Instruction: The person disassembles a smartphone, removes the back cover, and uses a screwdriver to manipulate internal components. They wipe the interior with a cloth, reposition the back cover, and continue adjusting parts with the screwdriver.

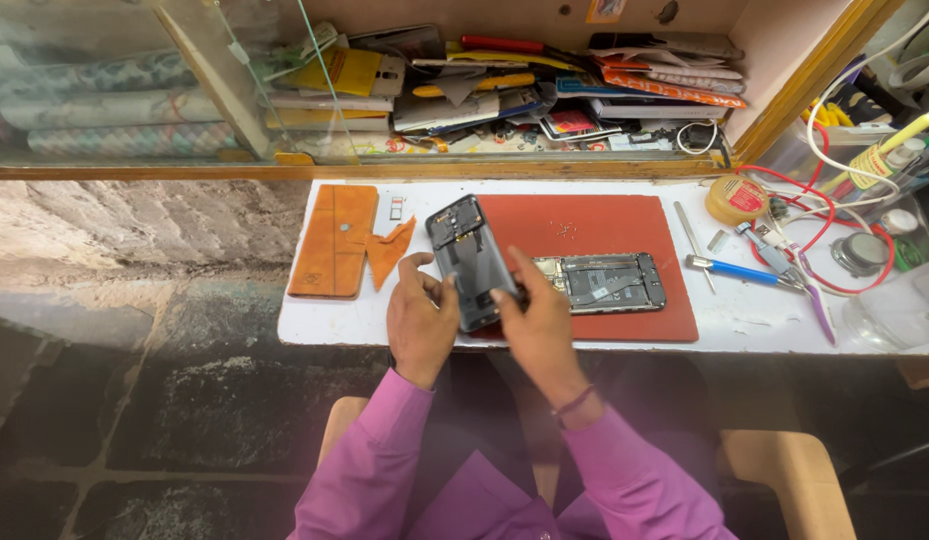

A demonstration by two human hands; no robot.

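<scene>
Back cover [469, 262] off, clasped by both left hand [420, 322] and right hand [537, 325]; opened phone [604, 283] at 3 o'clock awaits work

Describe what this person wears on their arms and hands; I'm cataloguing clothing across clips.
Both arms are in long purple-pink shirt sleeves reaching to the wrists. The left hand is bare, with no ring or watch visible. The right hand is bare too, with a thin dark band around its wrist.
</scene>
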